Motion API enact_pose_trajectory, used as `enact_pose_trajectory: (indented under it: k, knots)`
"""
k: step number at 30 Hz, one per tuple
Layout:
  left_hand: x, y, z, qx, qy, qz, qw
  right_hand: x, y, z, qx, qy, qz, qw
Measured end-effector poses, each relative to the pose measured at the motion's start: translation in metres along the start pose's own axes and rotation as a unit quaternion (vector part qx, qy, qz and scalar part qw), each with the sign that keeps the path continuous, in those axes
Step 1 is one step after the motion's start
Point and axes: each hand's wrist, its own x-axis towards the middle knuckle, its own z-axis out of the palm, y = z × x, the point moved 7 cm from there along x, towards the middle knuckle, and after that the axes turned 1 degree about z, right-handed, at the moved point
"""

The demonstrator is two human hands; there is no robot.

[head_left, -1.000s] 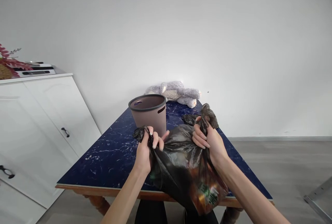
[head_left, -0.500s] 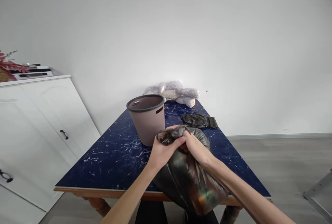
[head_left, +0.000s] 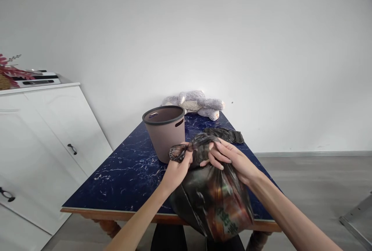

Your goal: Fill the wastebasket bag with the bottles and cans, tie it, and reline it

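The left hand (head_left: 177,167) and right hand (head_left: 234,160) each gripped a twisted end of the full black plastic bag (head_left: 217,204) at the blue marbled worktop's (head_left: 124,173) near edge; pulling both ends taut probably suited knotting.

Forearms (head_left: 279,210) bare, slender; left hand (head_left: 178,167) and right hand (head_left: 234,160) ungloved; fingers (head_left: 215,157) long.

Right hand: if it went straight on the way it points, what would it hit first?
The right hand points at the black bag's bunched top, which its fingers touch; just beyond is the left hand, though depth is unclear.
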Motion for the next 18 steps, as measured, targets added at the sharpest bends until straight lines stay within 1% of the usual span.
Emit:
enact_pose_trajectory:
  k: [3, 5, 7, 10, 12, 14, 16, 18]
  knots:
    - [-0.011, 0.007, 0.01, 0.077, -0.094, 0.042, 0.992, 0.003, 0.001, 0.0, 0.003, 0.024, -0.02, 1.0]
    - [-0.015, 0.007, 0.017, 0.107, -0.135, 0.052, 0.984, 0.006, 0.007, -0.001, -0.01, 0.037, -0.023, 0.999]
    - [-0.015, 0.001, 0.022, 0.125, -0.159, 0.051, 0.978, 0.009, 0.016, -0.004, -0.041, 0.053, -0.022, 0.998]
    - [-0.013, -0.012, 0.026, 0.18, -0.167, 0.054, 0.968, 0.009, 0.034, -0.012, -0.137, 0.1, -0.014, 0.985]
    - [-0.012, -0.021, 0.028, 0.244, -0.171, 0.058, 0.953, 0.004, 0.045, -0.02, -0.223, 0.152, -0.012, 0.963]
    - [-0.012, -0.027, 0.029, 0.316, -0.174, 0.062, 0.931, -0.002, 0.051, -0.025, -0.308, 0.196, -0.025, 0.931]
    - [-0.012, -0.031, 0.03, 0.374, -0.185, 0.058, 0.907, -0.006, 0.053, -0.027, -0.376, 0.216, -0.044, 0.9]
    - [-0.012, -0.034, 0.032, 0.407, -0.201, 0.051, 0.89, -0.007, 0.056, -0.029, -0.417, 0.216, -0.055, 0.881]
